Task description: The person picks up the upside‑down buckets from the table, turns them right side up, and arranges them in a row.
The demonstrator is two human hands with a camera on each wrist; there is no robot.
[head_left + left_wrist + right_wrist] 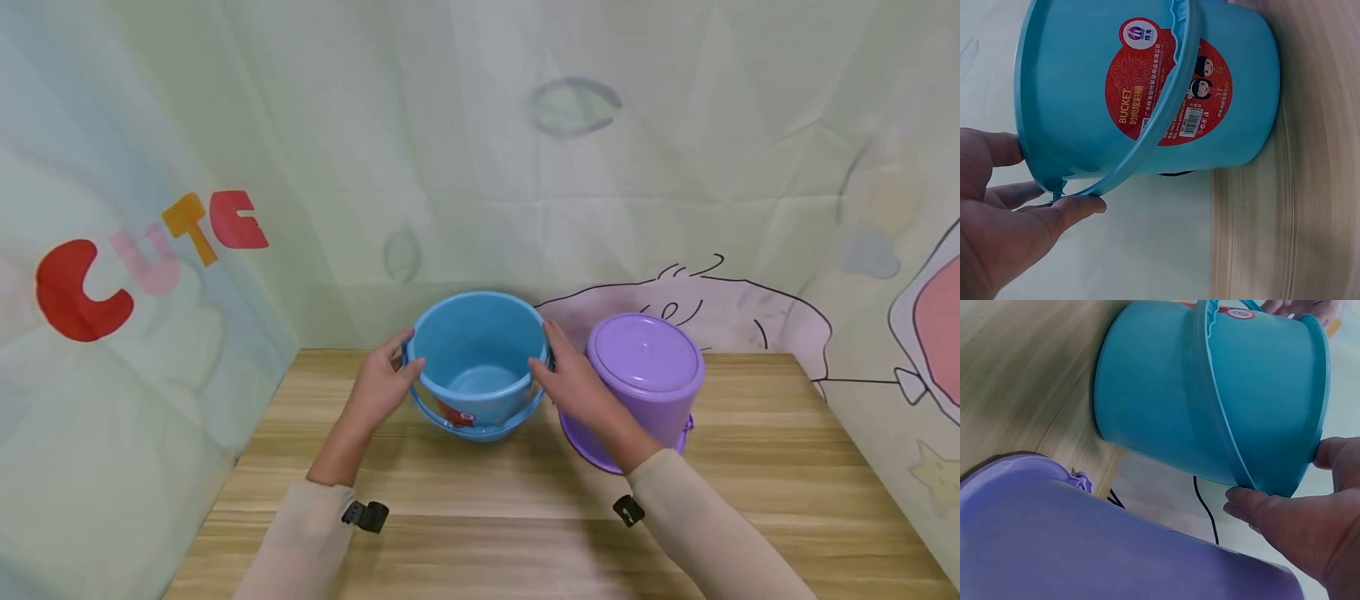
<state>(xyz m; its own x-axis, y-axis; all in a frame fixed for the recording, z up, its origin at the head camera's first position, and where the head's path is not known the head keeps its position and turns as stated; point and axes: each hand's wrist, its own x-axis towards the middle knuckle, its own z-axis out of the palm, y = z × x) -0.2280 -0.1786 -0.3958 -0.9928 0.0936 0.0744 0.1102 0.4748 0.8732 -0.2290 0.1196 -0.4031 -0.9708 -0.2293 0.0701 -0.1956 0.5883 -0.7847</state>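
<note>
A blue bucket [480, 329] stands upright at the back of the wooden table, its open mouth towards me. Its blue handle [1166, 112] hangs down across the front, over a red label [1129, 103] marked BUCKET. My left hand [378, 379] grips the left side of the rim by the handle's joint, thumb at the rim and fingers on the outside. Opposite it, my right hand [573, 379] holds the rim's right side in the same way, fingertips [1244, 497] against the handle.
Just right of the blue bucket, a purple bucket [660, 408] is upside down on the table [450, 542], below my right forearm. A pale printed curtain [465, 167] hangs behind and at both sides. Black cords [1207, 509] show behind the blue bucket in the right wrist view.
</note>
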